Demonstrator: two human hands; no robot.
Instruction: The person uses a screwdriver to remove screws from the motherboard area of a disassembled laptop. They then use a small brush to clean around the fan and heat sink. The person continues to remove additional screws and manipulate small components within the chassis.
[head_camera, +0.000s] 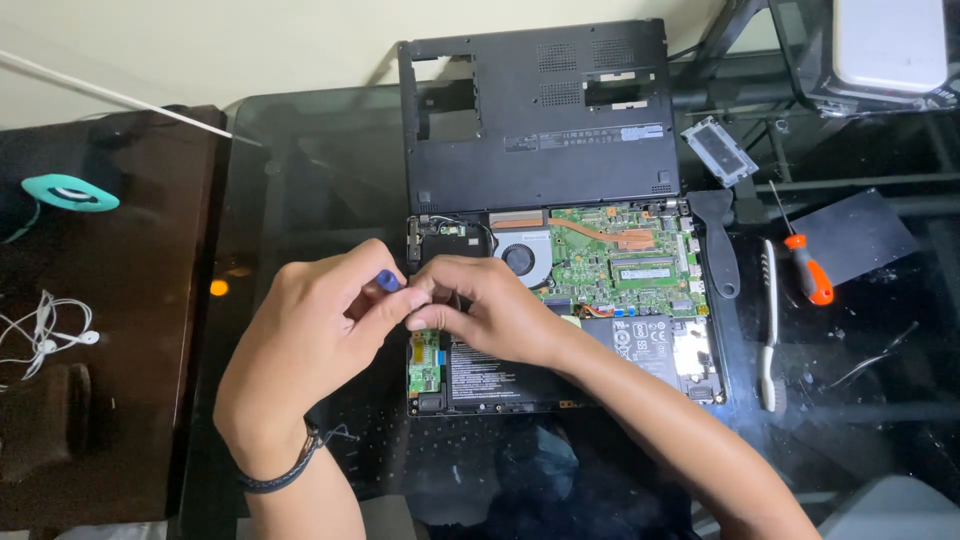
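My left hand (305, 325) pinches a small blue-capped tool handle (388, 280) between thumb and forefinger. My right hand (490, 310) meets it, fingers pressed together on something I cannot make out beneath them. Both sit over the left part of the opened black laptop base (565, 310), which lies on the dark glass surface (300, 180). Its green circuit board (620, 265), round black fan (518, 258), copper heat pipe and flat black battery (490, 378) are exposed. The removed black bottom cover (535, 115) leans behind. An orange-handled screwdriver (812, 275) lies to the right. The tool's tip is hidden.
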